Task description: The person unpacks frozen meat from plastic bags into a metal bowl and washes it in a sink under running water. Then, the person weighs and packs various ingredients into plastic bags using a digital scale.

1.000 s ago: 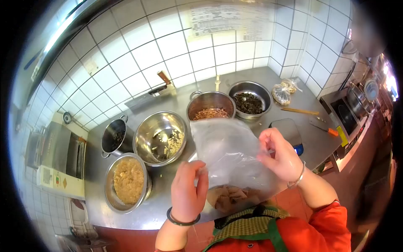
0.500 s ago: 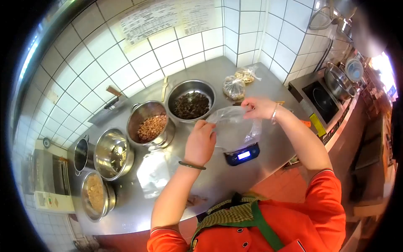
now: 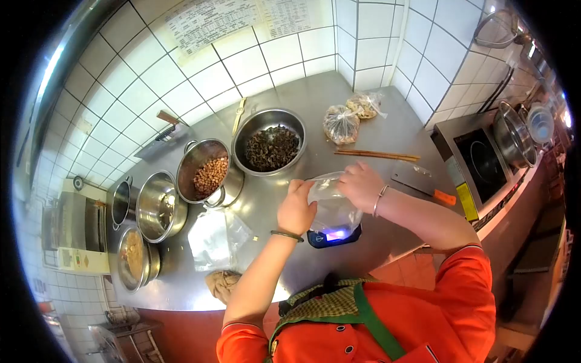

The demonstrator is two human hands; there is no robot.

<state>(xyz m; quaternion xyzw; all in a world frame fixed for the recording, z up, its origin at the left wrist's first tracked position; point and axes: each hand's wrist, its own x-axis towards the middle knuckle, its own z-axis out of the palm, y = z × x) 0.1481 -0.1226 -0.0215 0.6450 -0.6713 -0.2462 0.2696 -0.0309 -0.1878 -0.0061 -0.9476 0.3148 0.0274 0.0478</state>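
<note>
A clear plastic bag (image 3: 334, 209) hangs between my two hands, over a dark digital kitchen scale (image 3: 334, 236) with a lit display. The fingers of my left hand (image 3: 298, 206) are closed on the bag's left edge. My right hand (image 3: 361, 184) pinches its right edge, fingers bent. Whether the bag's bottom rests on the scale I cannot tell. Just beyond my left hand stands a steel bowl (image 3: 240, 145) of dark, shredded-looking food (image 3: 273, 148). Left of it is a steel pot (image 3: 187, 163) of peanuts (image 3: 212, 176). A stack of flat clear bags (image 3: 213, 242) lies left of my left forearm.
Chopsticks (image 3: 378, 155) and a cleaver with an orange handle (image 3: 445, 197) lie to the right. Two filled bags (image 3: 342, 125) sit at the back. More steel bowls (image 3: 162, 206) stand left, near another cleaver (image 3: 163, 138). A brown cloth (image 3: 222, 285) lies at the front edge. An induction cooker (image 3: 481, 160) is far right.
My hands have come closer together, and the bag's mouth between them looks narrower. The view has shifted, bringing the chopsticks, the orange-handled cleaver and the brown cloth into clearer sight.
</note>
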